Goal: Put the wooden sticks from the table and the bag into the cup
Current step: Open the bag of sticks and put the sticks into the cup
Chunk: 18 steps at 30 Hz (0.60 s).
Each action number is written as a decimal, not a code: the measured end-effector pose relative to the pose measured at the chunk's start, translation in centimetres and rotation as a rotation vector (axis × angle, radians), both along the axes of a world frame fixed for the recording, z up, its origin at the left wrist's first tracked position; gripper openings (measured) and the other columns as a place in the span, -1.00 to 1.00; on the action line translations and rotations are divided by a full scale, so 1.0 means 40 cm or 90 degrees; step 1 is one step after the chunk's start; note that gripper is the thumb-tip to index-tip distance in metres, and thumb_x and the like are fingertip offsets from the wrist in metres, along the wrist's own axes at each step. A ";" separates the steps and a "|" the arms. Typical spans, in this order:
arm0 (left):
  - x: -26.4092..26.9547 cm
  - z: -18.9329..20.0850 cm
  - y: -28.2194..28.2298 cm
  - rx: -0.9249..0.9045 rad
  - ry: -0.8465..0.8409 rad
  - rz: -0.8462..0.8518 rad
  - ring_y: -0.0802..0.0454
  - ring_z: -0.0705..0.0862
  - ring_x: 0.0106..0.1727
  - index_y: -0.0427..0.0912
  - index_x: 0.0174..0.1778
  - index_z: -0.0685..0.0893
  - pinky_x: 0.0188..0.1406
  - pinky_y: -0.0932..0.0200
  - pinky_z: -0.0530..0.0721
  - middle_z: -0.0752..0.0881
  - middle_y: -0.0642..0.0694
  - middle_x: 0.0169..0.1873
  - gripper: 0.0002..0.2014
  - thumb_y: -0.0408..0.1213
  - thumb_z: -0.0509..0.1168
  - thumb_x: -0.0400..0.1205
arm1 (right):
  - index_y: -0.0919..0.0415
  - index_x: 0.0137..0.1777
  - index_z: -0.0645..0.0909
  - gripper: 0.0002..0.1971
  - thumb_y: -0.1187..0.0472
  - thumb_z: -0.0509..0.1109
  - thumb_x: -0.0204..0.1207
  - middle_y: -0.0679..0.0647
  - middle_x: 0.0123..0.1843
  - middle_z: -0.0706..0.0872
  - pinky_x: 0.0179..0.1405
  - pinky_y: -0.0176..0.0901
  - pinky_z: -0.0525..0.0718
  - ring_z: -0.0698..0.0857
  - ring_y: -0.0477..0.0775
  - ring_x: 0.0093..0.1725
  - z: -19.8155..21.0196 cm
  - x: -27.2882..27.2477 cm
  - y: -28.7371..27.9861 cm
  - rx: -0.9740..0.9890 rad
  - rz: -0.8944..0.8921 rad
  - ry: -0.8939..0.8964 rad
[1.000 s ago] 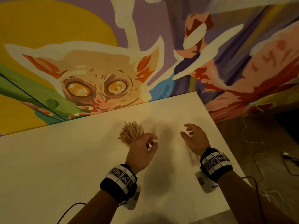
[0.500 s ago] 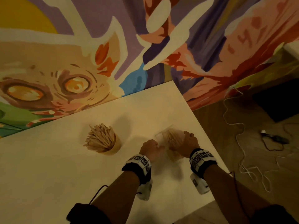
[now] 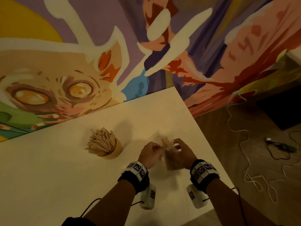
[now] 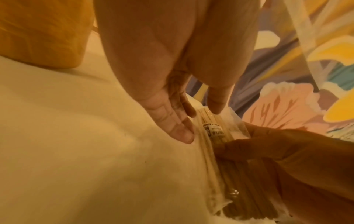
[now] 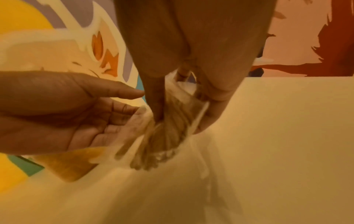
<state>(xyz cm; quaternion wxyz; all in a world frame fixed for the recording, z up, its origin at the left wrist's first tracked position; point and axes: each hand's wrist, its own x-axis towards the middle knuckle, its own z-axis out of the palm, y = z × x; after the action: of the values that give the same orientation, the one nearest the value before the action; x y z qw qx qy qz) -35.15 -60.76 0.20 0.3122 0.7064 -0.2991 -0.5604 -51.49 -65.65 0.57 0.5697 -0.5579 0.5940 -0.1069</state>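
Observation:
A tan cup full of wooden sticks stands on the white table. To its right, a clear plastic bag of wooden sticks is held just above the table between my hands. My right hand grips the bag around its upper part, thumb on one side and fingers on the other. My left hand lies against the bag's left side with fairly straight fingers, its thumb tip at the bag's top edge. A white printed label shows on the bag.
The table's right edge runs close by my right hand, with wood floor beyond it. White cables and a dark charger lie on the floor. A painted mural wall rises behind the table.
My left hand left the cup and my right hand came in; both now meet at the bag of sticks. The view swung right, so the cup sits further left.

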 end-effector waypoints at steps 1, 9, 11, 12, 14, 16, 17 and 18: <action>0.005 0.019 0.005 -0.013 0.014 0.021 -0.11 0.81 -0.19 -0.17 -0.08 0.66 0.07 -0.28 0.84 0.84 -0.17 -0.24 -0.71 -0.02 0.51 0.53 | 0.10 0.11 0.61 -0.81 0.17 0.51 0.56 0.13 0.03 0.76 -0.19 0.02 0.80 0.77 0.21 0.01 0.017 0.001 0.006 0.007 -0.002 -0.049; 0.091 0.179 0.095 -0.124 0.136 0.117 -0.12 0.72 -0.24 -0.33 0.07 0.77 -0.15 -0.02 0.77 0.80 -0.22 -0.26 -0.69 -0.14 0.52 0.60 | 0.05 0.33 0.61 -0.61 0.36 0.49 0.56 0.14 0.22 0.78 -0.05 0.00 0.80 0.79 0.20 0.16 0.177 0.042 0.073 0.004 0.067 -0.270; 0.106 0.212 0.116 -0.157 0.162 0.113 -0.06 0.73 -0.26 -0.35 0.11 0.73 -0.16 0.01 0.77 0.82 -0.17 -0.26 -0.71 -0.21 0.52 0.61 | -0.01 0.42 0.53 -0.52 0.36 0.48 0.57 0.12 0.28 0.74 0.13 0.18 0.81 0.78 0.17 0.22 0.199 0.059 0.087 0.059 0.066 -0.306; 0.115 0.233 0.134 -0.179 0.168 0.116 -0.02 0.73 -0.29 -0.35 0.09 0.69 -0.20 0.04 0.76 0.82 -0.12 -0.29 -0.75 -0.27 0.51 0.61 | -0.02 0.48 0.45 -0.46 0.35 0.49 0.56 0.11 0.31 0.74 0.22 0.28 0.77 0.77 0.15 0.25 0.208 0.071 0.097 0.084 0.067 -0.319; 0.134 0.274 0.165 -0.224 0.152 0.115 0.01 0.74 -0.28 -0.33 0.02 0.64 -0.23 0.10 0.74 0.80 -0.12 -0.31 -0.81 -0.39 0.51 0.60 | 0.00 0.55 0.29 -0.27 0.31 0.59 0.48 0.10 0.33 0.76 0.30 0.37 0.70 0.77 0.12 0.28 0.227 0.095 0.114 0.130 0.067 -0.318; 0.156 0.302 0.199 -0.273 0.125 0.107 -0.07 0.77 -0.12 -0.39 -0.02 0.62 -0.15 0.08 0.75 0.76 -0.22 -0.20 -0.81 -0.48 0.51 0.57 | -0.03 0.55 0.16 -0.12 0.28 0.67 0.39 0.07 0.25 0.83 0.25 0.31 0.74 0.81 0.13 0.22 0.247 0.117 0.130 0.183 0.073 -0.302; 0.168 0.315 0.217 -0.296 0.110 0.104 -0.12 0.78 -0.05 -0.40 -0.05 0.63 -0.05 0.04 0.75 0.75 -0.24 -0.16 -0.81 -0.53 0.51 0.55 | -0.05 0.53 0.13 -0.09 0.29 0.69 0.37 0.07 0.20 0.85 0.19 0.30 0.77 0.82 0.17 0.19 0.258 0.126 0.139 0.202 0.082 -0.296; 0.179 0.326 0.235 -0.313 0.099 0.107 -0.13 0.79 -0.01 -0.41 -0.06 0.64 0.05 0.03 0.76 0.75 -0.22 -0.13 -0.82 -0.56 0.52 0.52 | -0.05 0.51 0.13 -0.09 0.30 0.70 0.36 0.07 0.16 0.87 0.16 0.33 0.78 0.82 0.23 0.19 0.265 0.137 0.145 0.213 0.087 -0.284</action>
<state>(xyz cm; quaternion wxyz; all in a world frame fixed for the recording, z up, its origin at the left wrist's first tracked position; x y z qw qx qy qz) -27.97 -51.36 13.23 0.5418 0.5863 -0.3418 -0.4959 -46.00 -59.84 11.19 0.7766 -0.4571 0.4244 -0.0890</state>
